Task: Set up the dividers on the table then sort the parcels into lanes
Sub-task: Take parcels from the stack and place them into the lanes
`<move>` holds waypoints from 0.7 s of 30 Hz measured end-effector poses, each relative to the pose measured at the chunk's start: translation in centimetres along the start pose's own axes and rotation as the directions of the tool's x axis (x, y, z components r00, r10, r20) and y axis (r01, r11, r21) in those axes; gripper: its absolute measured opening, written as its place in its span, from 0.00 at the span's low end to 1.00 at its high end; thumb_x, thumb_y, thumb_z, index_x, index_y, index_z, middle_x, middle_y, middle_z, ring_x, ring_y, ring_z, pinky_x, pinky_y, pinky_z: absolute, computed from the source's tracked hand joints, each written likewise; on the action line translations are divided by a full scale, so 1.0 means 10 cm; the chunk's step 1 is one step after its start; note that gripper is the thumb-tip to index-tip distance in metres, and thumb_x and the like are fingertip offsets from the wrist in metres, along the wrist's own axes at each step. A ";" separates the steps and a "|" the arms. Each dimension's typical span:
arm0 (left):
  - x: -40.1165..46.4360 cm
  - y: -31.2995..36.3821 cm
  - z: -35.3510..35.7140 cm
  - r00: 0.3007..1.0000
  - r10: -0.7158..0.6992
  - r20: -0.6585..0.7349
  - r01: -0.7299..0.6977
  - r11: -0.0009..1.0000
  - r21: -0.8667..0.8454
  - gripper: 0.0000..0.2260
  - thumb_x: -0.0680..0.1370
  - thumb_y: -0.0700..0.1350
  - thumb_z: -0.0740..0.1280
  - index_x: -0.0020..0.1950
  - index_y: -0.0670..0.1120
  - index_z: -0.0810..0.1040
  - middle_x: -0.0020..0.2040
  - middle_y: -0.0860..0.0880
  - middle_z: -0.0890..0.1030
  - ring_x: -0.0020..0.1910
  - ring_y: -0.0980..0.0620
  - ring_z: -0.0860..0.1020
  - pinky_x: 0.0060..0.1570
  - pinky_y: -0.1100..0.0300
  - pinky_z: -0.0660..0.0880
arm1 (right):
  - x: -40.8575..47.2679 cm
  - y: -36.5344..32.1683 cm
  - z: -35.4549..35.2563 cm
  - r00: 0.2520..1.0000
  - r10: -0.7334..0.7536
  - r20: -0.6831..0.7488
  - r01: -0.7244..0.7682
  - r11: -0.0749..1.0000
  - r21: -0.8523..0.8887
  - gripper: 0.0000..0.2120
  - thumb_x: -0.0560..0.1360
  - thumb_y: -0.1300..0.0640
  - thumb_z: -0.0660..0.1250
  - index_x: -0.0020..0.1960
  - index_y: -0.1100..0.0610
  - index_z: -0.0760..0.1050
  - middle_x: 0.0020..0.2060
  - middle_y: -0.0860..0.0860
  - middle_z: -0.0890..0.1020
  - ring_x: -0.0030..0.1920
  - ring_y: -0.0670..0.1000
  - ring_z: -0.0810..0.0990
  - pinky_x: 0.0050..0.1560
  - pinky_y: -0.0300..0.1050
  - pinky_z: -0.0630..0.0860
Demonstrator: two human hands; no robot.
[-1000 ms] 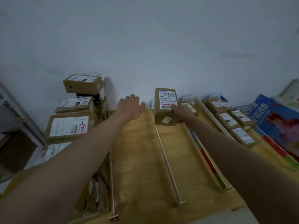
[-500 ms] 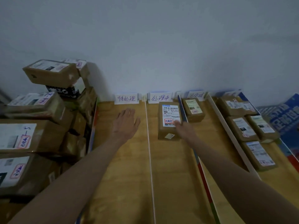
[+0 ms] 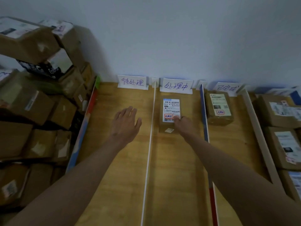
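Wooden table (image 3: 123, 185), pale grain, against a wall. White divider (image 3: 149, 152) runs between the hands; blue divider (image 3: 205, 124) just right of the right hand (image 3: 184, 126); wide white divider (image 3: 259, 136) further right; coloured divider (image 3: 83, 128) well left of the left hand (image 3: 125, 124). Three cards stand at the far edge: card one (image 3: 132, 82) beyond the left hand, card two (image 3: 175, 86) beyond the right, card three (image 3: 227, 88) further right. Parcel (image 3: 170, 106) lies under the right fingertips. Second parcel (image 3: 218, 108) past the blue divider. Row of parcels (image 3: 283, 144) far right. Pile of parcels (image 3: 37, 111) far left.

Parcel (image 3: 170, 111) in middle lane, between white divider (image 3: 150, 136) left and blue divider (image 3: 204, 115) right.
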State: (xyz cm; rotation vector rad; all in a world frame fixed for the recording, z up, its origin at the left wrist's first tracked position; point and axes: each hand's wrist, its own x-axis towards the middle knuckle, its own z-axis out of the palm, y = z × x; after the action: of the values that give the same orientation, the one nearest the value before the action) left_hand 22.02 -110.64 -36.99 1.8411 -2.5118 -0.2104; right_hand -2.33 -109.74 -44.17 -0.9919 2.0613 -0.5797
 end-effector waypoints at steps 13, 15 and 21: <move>0.30 -0.20 0.36 0.998 -0.051 0.023 0.052 0.999 -0.017 0.24 0.83 0.55 0.53 0.77 0.46 0.63 0.77 0.47 0.63 0.76 0.49 0.61 0.75 0.52 0.56 | 0.82 -0.26 0.27 1.000 0.002 -0.031 -0.002 1.000 0.010 0.26 0.83 0.45 0.53 0.68 0.65 0.68 0.64 0.61 0.69 0.61 0.61 0.74 0.64 0.59 0.72; 0.31 -0.24 0.37 0.998 -0.063 0.024 0.063 0.998 -0.015 0.24 0.83 0.54 0.54 0.77 0.46 0.63 0.77 0.46 0.64 0.76 0.49 0.61 0.74 0.52 0.57 | 0.88 -0.28 0.31 1.000 -0.001 -0.028 0.001 1.000 0.013 0.25 0.83 0.46 0.53 0.68 0.66 0.68 0.65 0.61 0.69 0.61 0.60 0.74 0.64 0.59 0.72; 0.26 -0.30 0.35 0.996 -0.085 0.039 0.086 0.996 -0.023 0.24 0.84 0.54 0.54 0.77 0.46 0.63 0.77 0.46 0.64 0.76 0.48 0.61 0.73 0.51 0.58 | 0.90 -0.35 0.33 1.000 -0.027 0.011 0.027 0.999 0.036 0.25 0.83 0.46 0.54 0.68 0.65 0.68 0.64 0.59 0.71 0.59 0.58 0.75 0.62 0.56 0.75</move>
State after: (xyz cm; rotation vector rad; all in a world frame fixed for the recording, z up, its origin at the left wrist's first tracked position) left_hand 23.68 -113.68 -40.94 1.9553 -2.4451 -0.2791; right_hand -1.83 -119.26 -47.77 -1.0009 2.0229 -0.6215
